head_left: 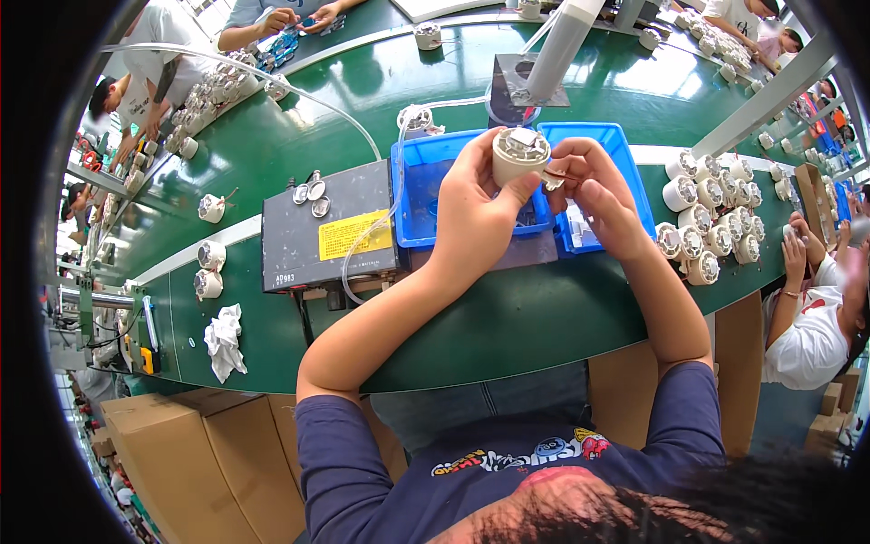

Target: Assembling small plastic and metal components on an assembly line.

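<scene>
My left hand (pixel 480 207) is wrapped round a round white plastic motor-like housing (pixel 519 165), held upright above the blue bins. Its open top shows a pale square block and small metallic parts. Close to its right side, my right hand (pixel 600 195) pinches a brown wire lead (pixel 560 175) with a small whitish end. Whether that lead is joined to the housing cannot be seen. Below both hands sit the left blue bin (pixel 419 172) and the right blue bin (pixel 637 181), the latter with white pieces in it.
To the left stands a grey metal box (pixel 294 238) with a yellow label and small round metal parts on top. A clear tube (pixel 396 186) curves over it. Several white housings (pixel 696 218) cluster at right. A crumpled white cloth (pixel 225 343) lies left. Other people work around the green table (pixel 471 340).
</scene>
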A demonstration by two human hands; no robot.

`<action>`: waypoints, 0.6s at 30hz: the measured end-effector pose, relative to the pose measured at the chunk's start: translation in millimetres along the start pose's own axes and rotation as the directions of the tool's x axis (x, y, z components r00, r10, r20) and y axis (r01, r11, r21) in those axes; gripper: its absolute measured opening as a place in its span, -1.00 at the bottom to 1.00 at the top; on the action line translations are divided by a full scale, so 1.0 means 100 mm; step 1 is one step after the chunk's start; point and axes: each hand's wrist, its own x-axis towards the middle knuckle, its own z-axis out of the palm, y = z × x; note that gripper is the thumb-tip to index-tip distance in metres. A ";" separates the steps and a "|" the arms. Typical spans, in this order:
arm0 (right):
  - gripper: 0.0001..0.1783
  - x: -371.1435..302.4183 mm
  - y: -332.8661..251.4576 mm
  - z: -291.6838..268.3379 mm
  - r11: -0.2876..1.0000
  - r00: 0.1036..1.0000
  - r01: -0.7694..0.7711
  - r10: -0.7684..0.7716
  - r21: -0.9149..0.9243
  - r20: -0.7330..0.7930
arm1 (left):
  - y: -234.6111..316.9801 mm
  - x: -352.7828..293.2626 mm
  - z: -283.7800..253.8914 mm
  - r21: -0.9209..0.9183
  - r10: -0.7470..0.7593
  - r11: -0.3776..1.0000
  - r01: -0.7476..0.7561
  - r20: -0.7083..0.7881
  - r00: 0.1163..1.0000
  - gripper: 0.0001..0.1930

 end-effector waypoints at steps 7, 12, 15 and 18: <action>-0.17 -0.02 0.05 0.09 0.998 0.999 0.040 -0.041 0.038 0.026 | 0.04 0.06 -0.03 -0.009 0.025 1.000 -0.025 -0.008 1.000 -0.38; -0.13 -0.01 0.05 0.12 0.995 0.997 0.070 -0.072 0.065 0.025 | 0.06 0.08 -0.04 0.008 0.076 0.997 -0.076 0.008 0.997 -0.36; -0.13 -0.01 0.06 0.10 0.995 0.997 0.072 -0.075 0.063 0.035 | 0.06 0.11 -0.05 0.030 0.077 0.997 -0.078 0.019 0.997 -0.35; -0.13 0.00 0.06 0.11 0.995 0.997 0.072 -0.074 0.065 0.031 | 0.05 0.12 -0.05 0.017 0.098 0.995 -0.099 0.023 0.995 -0.34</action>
